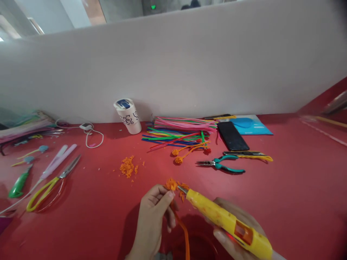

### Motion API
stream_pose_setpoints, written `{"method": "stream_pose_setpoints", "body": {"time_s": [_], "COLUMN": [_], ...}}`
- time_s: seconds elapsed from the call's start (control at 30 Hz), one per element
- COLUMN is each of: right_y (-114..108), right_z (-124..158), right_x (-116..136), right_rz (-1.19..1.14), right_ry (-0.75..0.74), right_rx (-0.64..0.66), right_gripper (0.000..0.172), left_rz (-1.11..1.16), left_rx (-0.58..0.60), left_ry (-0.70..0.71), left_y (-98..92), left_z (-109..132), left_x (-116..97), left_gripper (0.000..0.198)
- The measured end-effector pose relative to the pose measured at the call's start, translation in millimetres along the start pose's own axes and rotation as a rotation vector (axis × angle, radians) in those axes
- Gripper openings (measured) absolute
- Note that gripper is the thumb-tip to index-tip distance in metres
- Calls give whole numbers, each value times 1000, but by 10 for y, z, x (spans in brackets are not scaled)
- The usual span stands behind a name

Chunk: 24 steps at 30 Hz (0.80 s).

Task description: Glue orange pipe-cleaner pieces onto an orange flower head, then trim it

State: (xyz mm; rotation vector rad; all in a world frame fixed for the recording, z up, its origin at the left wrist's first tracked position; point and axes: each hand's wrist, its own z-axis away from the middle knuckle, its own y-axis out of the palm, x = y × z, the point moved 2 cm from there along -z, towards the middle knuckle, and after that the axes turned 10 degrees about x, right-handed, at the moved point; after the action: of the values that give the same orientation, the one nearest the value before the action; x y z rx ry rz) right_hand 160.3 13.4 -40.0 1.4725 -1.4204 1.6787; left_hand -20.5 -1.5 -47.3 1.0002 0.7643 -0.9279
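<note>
Right now I have the left hand (151,216) pinching an orange flower (171,185) between thumb and fingers, just below its petals, and the orange stem (186,236) trails down from that grip, towards me. The right hand (231,248) is wrapped around a yellow glue gun (217,215), its nozzle (182,189) aimed at the flower, right beside the petals; whether the two touch, I can't tell from here. Loose orange petals (181,196) lie just to the right of the pinch, by the nozzle. Beyond the left hand and a little to its left, I see a heap of orange scraps (126,167). Past the pinch lie two more flowers (178,160). Pliers (226,168) rest beyond the right hand, and scissors (50,187) lie well left of both hands.
</note>
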Motion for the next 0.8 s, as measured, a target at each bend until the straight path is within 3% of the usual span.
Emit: {"method": "stream_pose_setpoints", "body": {"time_s": [0.13, 0.27, 0.4, 0.8], "right_y": [14, 18, 37, 102], "right_z": [-50, -53, -32, -98], "right_x": [129, 171, 161, 76], "right_rz": [103, 228, 319, 385], "right_ry": [-105, -185, -182, -330], "right_rx": [-34, 24, 21, 115], "right_gripper": [22, 25, 33, 24], "left_rz": [114, 166, 184, 205], "left_rx": [20, 41, 39, 75], "left_ry": [-30, -53, -92, -66], "left_y": [22, 21, 18, 45], "left_z": [-4, -3, 9, 28], "left_x": [-7, -3, 15, 39], "left_gripper": [16, 16, 16, 17]}}
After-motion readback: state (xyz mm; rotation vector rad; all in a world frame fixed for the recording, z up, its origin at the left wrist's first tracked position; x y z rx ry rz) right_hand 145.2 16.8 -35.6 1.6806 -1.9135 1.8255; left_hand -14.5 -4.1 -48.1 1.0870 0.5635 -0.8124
